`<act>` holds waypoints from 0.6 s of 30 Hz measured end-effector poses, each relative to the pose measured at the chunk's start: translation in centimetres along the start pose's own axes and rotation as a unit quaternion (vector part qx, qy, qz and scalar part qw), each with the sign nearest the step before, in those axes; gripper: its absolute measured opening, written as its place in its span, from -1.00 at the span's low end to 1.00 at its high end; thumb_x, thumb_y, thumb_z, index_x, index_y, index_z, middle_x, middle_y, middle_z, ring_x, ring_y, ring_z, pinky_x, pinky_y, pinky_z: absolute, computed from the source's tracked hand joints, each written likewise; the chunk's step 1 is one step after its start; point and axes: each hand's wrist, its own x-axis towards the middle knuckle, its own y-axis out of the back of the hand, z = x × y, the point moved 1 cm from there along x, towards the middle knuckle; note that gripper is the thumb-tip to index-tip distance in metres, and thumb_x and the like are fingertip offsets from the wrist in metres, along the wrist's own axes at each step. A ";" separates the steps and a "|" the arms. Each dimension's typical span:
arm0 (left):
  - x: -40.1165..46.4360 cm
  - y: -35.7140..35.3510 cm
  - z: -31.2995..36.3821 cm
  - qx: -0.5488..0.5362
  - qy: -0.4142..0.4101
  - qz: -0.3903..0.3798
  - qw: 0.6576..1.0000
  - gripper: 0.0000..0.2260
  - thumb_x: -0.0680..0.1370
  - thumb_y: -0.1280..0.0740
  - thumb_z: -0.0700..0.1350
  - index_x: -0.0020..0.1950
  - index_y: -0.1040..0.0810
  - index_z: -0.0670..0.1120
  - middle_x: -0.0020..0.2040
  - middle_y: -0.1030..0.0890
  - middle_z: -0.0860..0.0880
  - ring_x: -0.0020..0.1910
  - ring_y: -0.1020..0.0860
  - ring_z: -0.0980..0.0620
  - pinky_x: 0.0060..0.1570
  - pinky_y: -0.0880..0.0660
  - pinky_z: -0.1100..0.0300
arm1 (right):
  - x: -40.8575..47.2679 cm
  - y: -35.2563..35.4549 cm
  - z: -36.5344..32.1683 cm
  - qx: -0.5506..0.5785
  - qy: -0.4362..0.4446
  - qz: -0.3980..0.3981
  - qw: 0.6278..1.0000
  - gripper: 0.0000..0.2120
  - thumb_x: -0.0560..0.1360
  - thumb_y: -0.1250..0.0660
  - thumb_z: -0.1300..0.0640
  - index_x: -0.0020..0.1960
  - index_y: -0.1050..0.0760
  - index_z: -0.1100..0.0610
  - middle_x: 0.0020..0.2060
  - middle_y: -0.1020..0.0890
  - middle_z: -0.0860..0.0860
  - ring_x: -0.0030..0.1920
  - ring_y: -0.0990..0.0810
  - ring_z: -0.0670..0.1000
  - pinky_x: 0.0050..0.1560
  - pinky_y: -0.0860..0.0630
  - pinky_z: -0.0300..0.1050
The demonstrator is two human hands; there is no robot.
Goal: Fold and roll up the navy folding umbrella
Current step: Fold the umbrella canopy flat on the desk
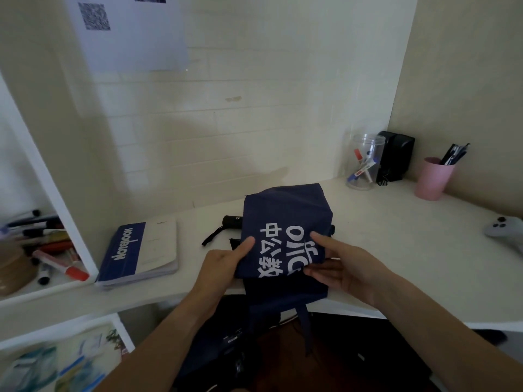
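The navy folding umbrella (283,213) lies on the white desk (382,250), its canopy gathered into a flat fold with white printed lettering facing up. Its black handle (232,222) with a wrist strap sticks out to the left. Part of the cloth and a closing strap hang over the desk's front edge. My left hand (226,258) pinches the fold's left edge, thumb on top. My right hand (336,261) holds the right edge, thumb on the lettering and fingers underneath.
A blue and white notebook (141,250) lies left of the umbrella. At the back right stand a clear jar of markers (365,162), a black speaker (396,157) and a pink pen cup (434,178). A grey game controller (503,230) sits far right. Shelves with markers (48,244) are at left.
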 end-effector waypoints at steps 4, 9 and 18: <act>-0.2 0.5 -0.2 0.034 -0.020 -0.019 0.999 -0.78 0.55 -0.46 -0.06 -0.13 -0.76 -0.21 -0.11 -0.77 -0.11 -0.01 -0.73 -0.13 0.14 -0.61 0.03 | 0.5 0.4 0.4 -0.013 -0.002 0.004 1.000 -0.68 0.43 -0.53 0.22 0.13 -0.62 0.34 -0.08 -0.76 0.21 -0.15 -0.75 0.10 -0.19 -0.70 -0.16; -0.2 1.1 -0.6 0.097 -0.060 -0.048 0.992 -0.92 0.51 -0.49 -0.20 -0.15 -0.64 -0.16 -0.09 -0.75 -0.11 -0.03 -0.70 -0.08 0.07 -0.63 0.01 | 0.7 1.7 0.9 -0.057 0.011 -0.001 0.998 -0.66 0.40 -0.49 0.41 0.17 -0.58 0.41 0.01 -0.74 0.23 -0.08 -0.74 0.10 -0.01 -0.67 -0.10; 0.0 0.9 -1.0 0.085 -0.140 -0.072 0.984 -0.82 0.60 -0.41 -0.12 0.18 -0.57 0.08 -0.05 -0.64 -0.31 0.01 -0.66 -0.30 0.08 -0.63 -0.25 | 0.1 1.4 1.6 -0.110 0.057 0.016 0.992 -0.82 0.41 -0.50 0.38 -0.02 -0.58 0.36 -0.03 -0.74 0.27 -0.10 -0.73 0.15 0.01 -0.68 0.00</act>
